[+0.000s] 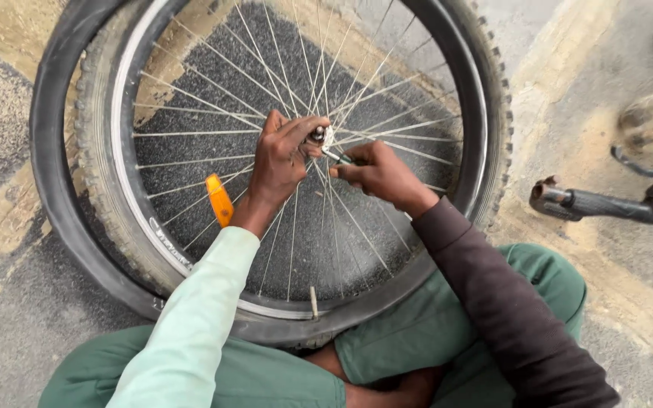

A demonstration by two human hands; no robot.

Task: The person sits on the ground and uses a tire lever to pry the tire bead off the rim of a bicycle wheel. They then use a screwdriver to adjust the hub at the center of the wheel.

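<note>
- One bicycle wheel (pixel 115 189) lies flat across the person's lap and the gravel ground; its knobby tyre and a loose black inner tube (pixel 54 196) ring the metal rim. I judge it stiff at the rim, fairly light for its size, and awkward to lift by the thin spokes, which would bend; the rim or the hub is the better hold.
- The hub (pixel 325 137) sits at the wheel's centre, hard and small, likely greasy and slippery.
- The left hand (pixel 281 155) is curled over the hub, fingers pressed together around the axle end.
- The right hand (pixel 376 172), just right of the hub, pinches a slim metal tool (pixel 335 156) whose tip meets the axle.
- A handlebar grip with brake lever (pixel 606 204) lies well right of the wheel, outside the tyre.
- An orange reflector (pixel 219 199), an oblong plastic tag clipped to the spokes, sits left of and below the hub; it looks brittle.
- A valve stem (pixel 314 301) stands up from the rim's near edge, below the hub.
- No packages or signs show; pale lettering on the tyre's sidewall left of the hub is too small to tell.
</note>
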